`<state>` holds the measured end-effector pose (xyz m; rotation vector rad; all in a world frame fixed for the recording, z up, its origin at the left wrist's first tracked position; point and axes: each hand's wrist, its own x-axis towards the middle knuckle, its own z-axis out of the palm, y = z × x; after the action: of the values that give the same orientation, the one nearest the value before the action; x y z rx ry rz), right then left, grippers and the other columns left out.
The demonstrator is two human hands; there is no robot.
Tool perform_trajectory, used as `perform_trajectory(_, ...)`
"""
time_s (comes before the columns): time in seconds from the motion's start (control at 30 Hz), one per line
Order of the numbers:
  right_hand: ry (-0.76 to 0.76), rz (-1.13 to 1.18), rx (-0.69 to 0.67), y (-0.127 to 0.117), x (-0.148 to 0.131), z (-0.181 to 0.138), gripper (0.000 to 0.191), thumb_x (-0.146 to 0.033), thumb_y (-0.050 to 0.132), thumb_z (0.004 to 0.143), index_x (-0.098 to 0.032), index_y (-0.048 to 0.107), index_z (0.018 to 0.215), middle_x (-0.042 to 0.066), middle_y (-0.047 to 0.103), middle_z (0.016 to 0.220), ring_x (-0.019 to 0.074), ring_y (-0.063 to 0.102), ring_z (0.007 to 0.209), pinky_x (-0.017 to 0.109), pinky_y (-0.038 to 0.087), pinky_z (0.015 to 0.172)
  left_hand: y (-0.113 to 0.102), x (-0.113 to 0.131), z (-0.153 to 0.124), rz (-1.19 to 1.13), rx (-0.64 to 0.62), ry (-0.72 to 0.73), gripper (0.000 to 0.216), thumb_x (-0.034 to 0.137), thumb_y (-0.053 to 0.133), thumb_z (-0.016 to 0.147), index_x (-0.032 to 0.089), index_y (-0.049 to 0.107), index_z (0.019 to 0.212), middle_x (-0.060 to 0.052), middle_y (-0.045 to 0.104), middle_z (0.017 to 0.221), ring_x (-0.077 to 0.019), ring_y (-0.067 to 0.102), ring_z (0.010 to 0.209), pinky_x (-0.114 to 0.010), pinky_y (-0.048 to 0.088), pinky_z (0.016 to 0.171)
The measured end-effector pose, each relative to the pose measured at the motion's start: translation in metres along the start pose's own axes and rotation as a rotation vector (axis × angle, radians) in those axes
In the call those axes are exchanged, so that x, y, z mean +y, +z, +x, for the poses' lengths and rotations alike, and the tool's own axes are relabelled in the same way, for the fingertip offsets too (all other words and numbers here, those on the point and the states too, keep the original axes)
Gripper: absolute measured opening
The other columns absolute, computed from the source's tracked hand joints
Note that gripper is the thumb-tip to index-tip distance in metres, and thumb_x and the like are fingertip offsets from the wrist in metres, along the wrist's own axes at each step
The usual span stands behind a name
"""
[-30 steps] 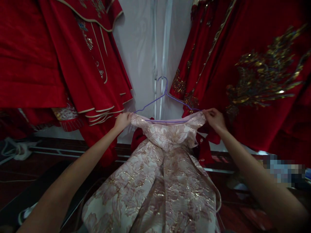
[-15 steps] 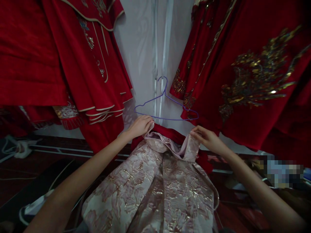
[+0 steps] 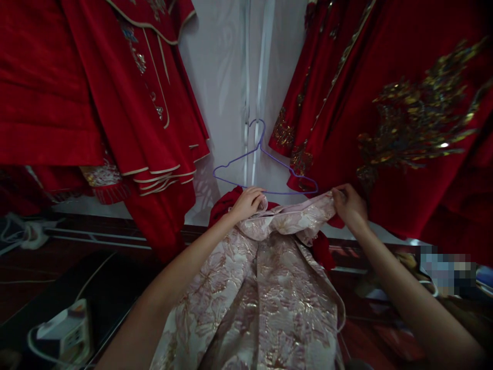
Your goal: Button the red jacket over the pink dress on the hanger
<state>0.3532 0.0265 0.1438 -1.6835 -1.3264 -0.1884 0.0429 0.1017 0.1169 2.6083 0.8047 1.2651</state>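
Note:
A pale pink and gold brocade dress point(image 3: 285, 288) spreads out below my hands, with a raised floral pattern. My left hand point(image 3: 250, 203) is closed on its top edge, left of the middle. Out to the right, my right hand point(image 3: 349, 205) pinches the end of the same edge, which is pulled fairly straight between the two. Just above hangs a purple wire hanger point(image 3: 260, 149), its lower bar close over the dress top. Red cloth point(image 3: 225, 203) lies behind the dress, partly hidden by it.
Red embroidered garments point(image 3: 154, 103) hang at the left, and more red ones with gold sequins point(image 3: 419, 118) at the right. A pale wall point(image 3: 215, 61) stands between them. A white power strip point(image 3: 77, 329) with a cable lies at the lower left.
My right hand has moved right and up, drawing the dress's top edge out sideways. My left hand has shifted right along with its part of the edge.

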Motion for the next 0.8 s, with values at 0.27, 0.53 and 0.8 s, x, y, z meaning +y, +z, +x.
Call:
perform_trajectory(0.27,-0.043,0.033,0.072,0.002,-0.010,0.001,0.030,-0.045,0.045,0.083,-0.021,0.059,0.093,0.009,0.066,0.082,0.0225,0.060,0.072,0.031,0.043,0.064,-0.008,0.006,-0.001,0.018,-0.026,0.012,0.027,0.026,0.038,0.091,0.019,0.064,0.089,-0.005,0.064,0.112,-0.0170,0.054,0.107,-0.036,0.040,0.098)
perform_trajectory(0.53,-0.128,0.100,0.016,-0.006,-0.033,0.007,0.029,-0.043,0.045,0.084,-0.021,0.061,0.093,0.007,0.067,0.084,0.0203,0.061,0.073,0.028,0.043,0.065,-0.005,0.005,0.001,0.013,-0.027,0.011,0.027,0.027,0.040,0.091,0.018,0.065,0.095,-0.006,0.065,0.111,-0.0179,0.056,0.106,-0.036,0.041,0.097)
perform_trajectory(0.8,-0.270,0.074,-0.001,0.031,-0.097,0.033,0.033,-0.047,0.044,0.085,-0.020,0.061,0.092,0.006,0.067,0.084,0.0208,0.061,0.075,0.028,0.039,0.069,0.001,0.024,0.010,-0.078,-0.009,-0.036,0.032,0.031,0.037,0.092,0.018,0.065,0.102,-0.006,0.068,0.104,-0.0168,0.061,0.097,-0.030,0.045,0.088)
